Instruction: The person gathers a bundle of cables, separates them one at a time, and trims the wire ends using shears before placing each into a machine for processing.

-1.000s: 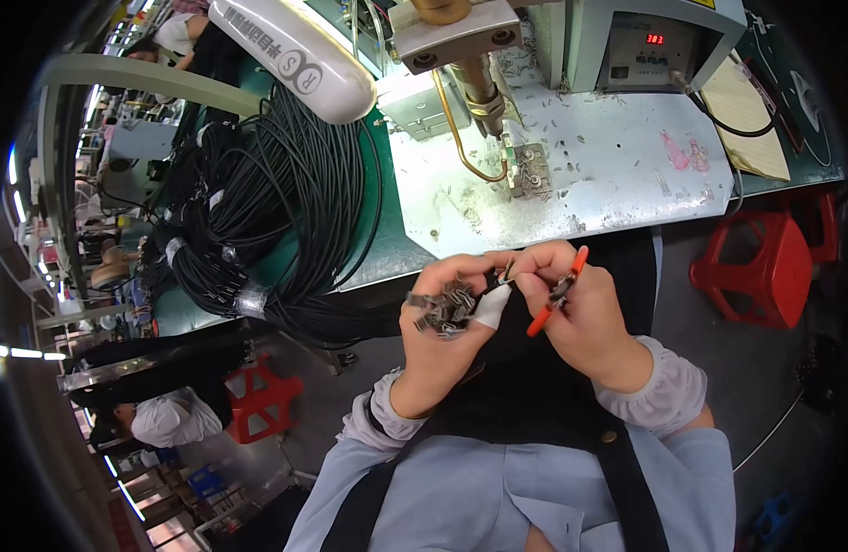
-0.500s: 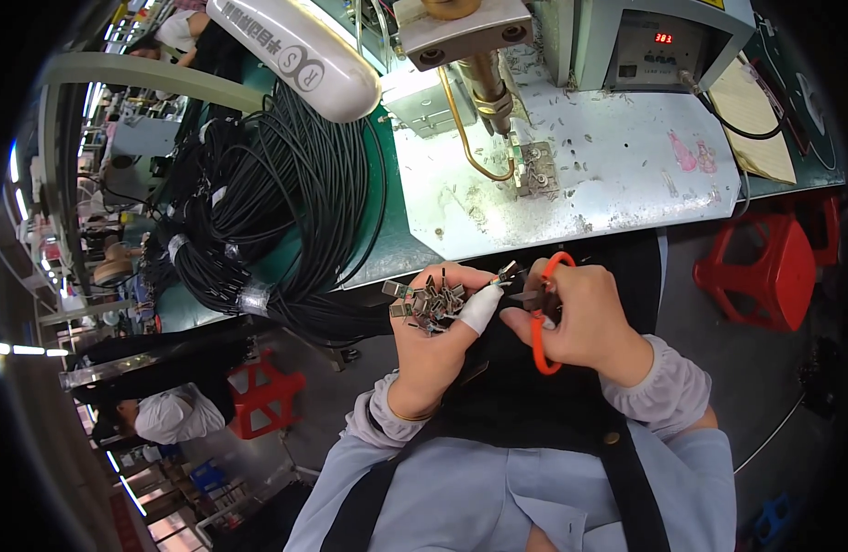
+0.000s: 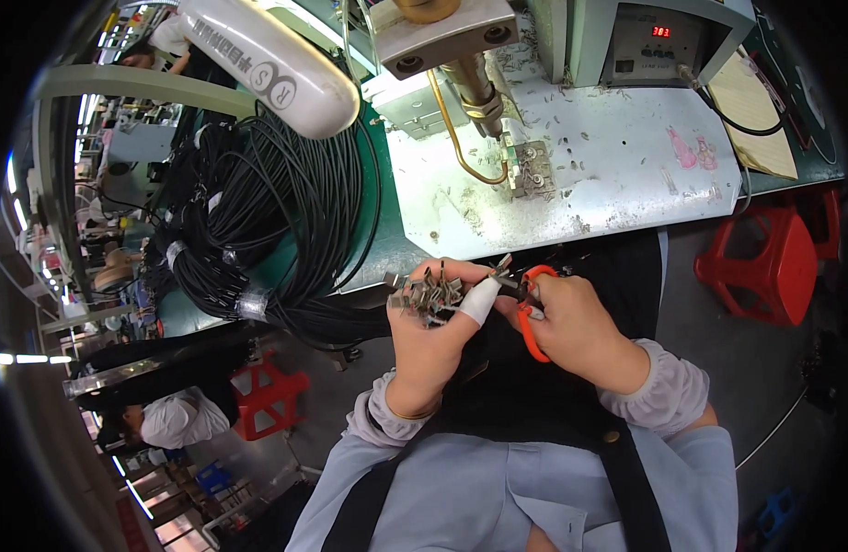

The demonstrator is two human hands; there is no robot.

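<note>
A green-topped workbench (image 3: 373, 230) filled the upper half of the view, its near edge running just above both hands. On it lay a white scuffed metal plate (image 3: 617, 175) under a grey press machine (image 3: 442, 37), with a heavy coil of black cables (image 3: 277, 221) draped over the bench's left end and hanging past the edge. A red plastic stool (image 3: 764, 262) stood on the floor to the right, well apart from the arms; open floor lay on both sides of the lap. The left hand (image 3: 433, 336) was closed around a bundle of black cable ends with small metal terminals (image 3: 429, 293), its taped forefinger stretched toward the other hand. The right hand (image 3: 576, 327) was clamped on orange-handled cutters (image 3: 527, 308), the tip meeting the terminals just below the bench edge.
</note>
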